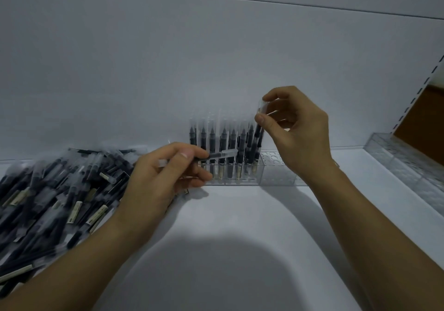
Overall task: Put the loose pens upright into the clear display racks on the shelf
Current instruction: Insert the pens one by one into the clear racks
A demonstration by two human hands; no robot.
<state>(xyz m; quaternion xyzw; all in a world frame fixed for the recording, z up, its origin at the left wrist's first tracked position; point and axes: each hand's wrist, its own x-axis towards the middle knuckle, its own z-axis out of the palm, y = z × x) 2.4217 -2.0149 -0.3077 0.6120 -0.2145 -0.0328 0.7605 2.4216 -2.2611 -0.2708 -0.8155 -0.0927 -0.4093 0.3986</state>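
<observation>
A big heap of loose black pens [60, 195] with clear caps lies on the white shelf at the left. A clear display rack [278, 173] stands against the back wall; its left part holds several pens upright [223, 147], its right holes stand bare. My left hand [163, 178] pinches one pen [221, 155] lying level in front of the rack. My right hand [298, 128] pinches the clear cap of an upright pen [258, 130] at the right end of the filled rows, over the rack.
The white shelf surface [228, 250] stretches toward me, shaded by my shadow. A second clear rack [408, 166] runs along the right edge. A slotted shelf upright [418, 89] and a brown panel [422, 118] stand at the far right.
</observation>
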